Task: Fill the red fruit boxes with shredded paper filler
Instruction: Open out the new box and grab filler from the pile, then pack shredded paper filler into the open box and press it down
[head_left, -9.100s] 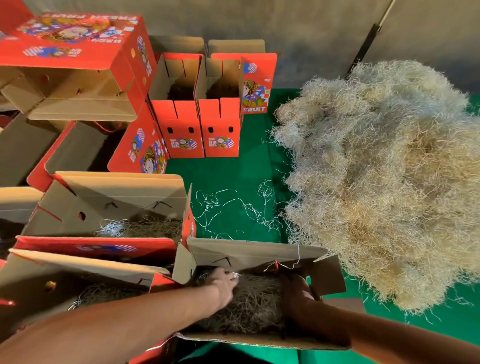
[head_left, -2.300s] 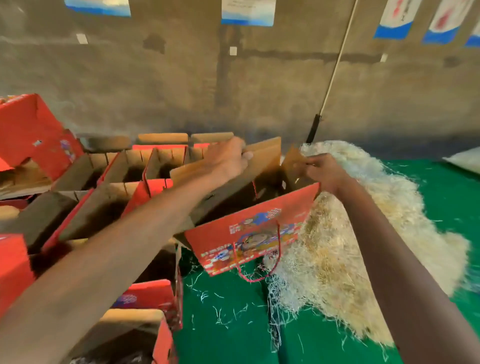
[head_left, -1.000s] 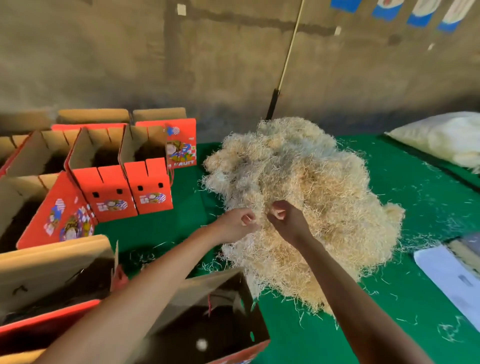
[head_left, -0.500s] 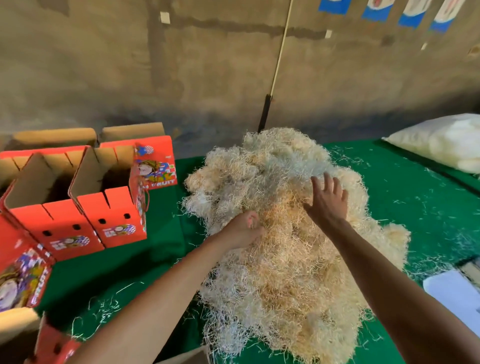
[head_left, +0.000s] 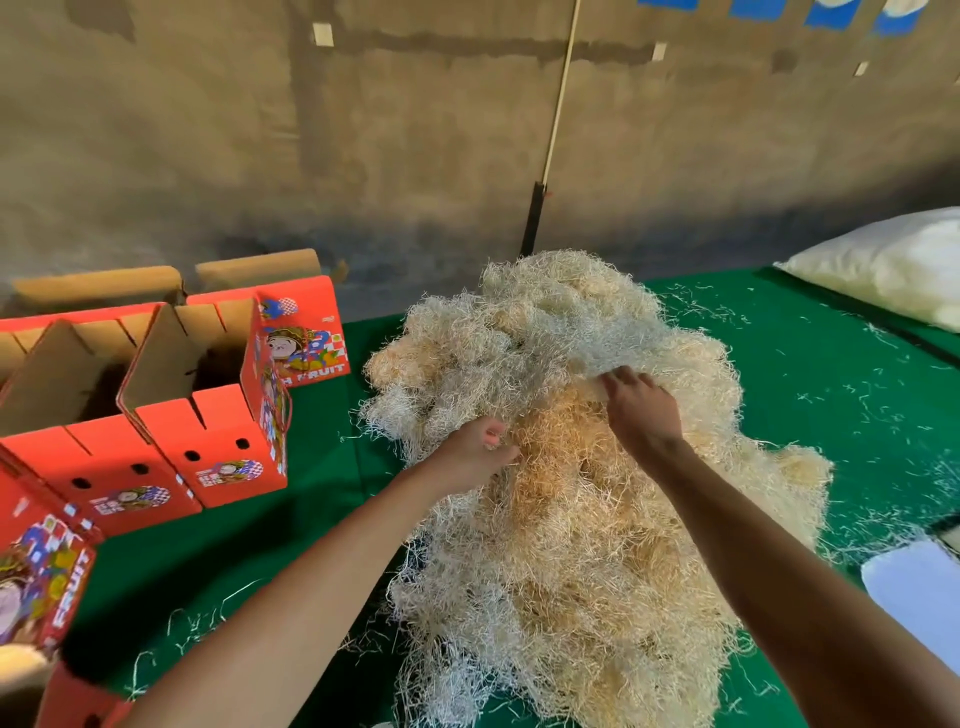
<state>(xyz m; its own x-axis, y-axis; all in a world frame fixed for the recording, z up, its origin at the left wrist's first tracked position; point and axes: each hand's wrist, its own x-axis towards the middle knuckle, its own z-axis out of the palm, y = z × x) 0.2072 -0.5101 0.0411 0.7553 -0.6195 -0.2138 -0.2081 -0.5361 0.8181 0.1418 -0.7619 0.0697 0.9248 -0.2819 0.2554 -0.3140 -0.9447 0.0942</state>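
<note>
- Head view: the shredded paper pile (head_left: 587, 467) lies on the green table (head_left: 831, 374), right of the red fruit boxes (head_left: 208, 395).
- Left hand (head_left: 475, 449) pinches strands at its near-left flank; right hand (head_left: 641, 408) digs curled fingers in higher up, farther from the boxes.

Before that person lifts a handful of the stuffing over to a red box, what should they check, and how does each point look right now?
1. Left hand has a hold of the shredded paper pile: ok, fingers curled into the strands.
2. Right hand has a hold too: ok, fingers dug in near the top of the pile.
3. An open red box stands ready: ok, flaps up, left of the pile.
4. That box still needs filler: cannot tell, its inside is dark.
5. Path across the green table cover between pile and box: ok, only stray strands.
</note>
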